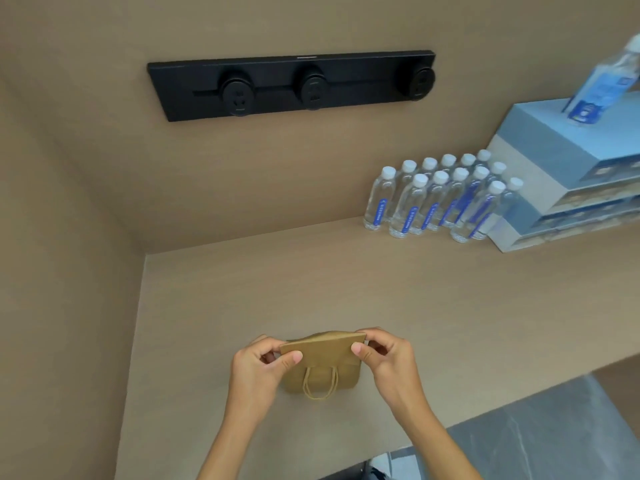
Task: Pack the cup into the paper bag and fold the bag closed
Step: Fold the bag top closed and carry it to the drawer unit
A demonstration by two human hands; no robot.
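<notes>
Fingers of both your hands pinch the top of the paper bag (322, 358). Your left hand (258, 370) grips the top left corner, thumb in front and the other fingers behind. Your right hand (388, 358) grips the top right corner the same way. The bag's top flap is bent over toward you, and its little rope handle (320, 384) hangs down the front. The bag stands on the tan desk (346, 289), near the front edge. You cannot see the cup; whether it sits inside the bag cannot be told.

Far back on the right, a bunch of water bottles (440, 199) stands next to a stack of blue and white boxes (554, 174). One more bottle (602, 84) stands on top of the boxes. A black strip of power sockets (294, 84) is fixed on the wall.
</notes>
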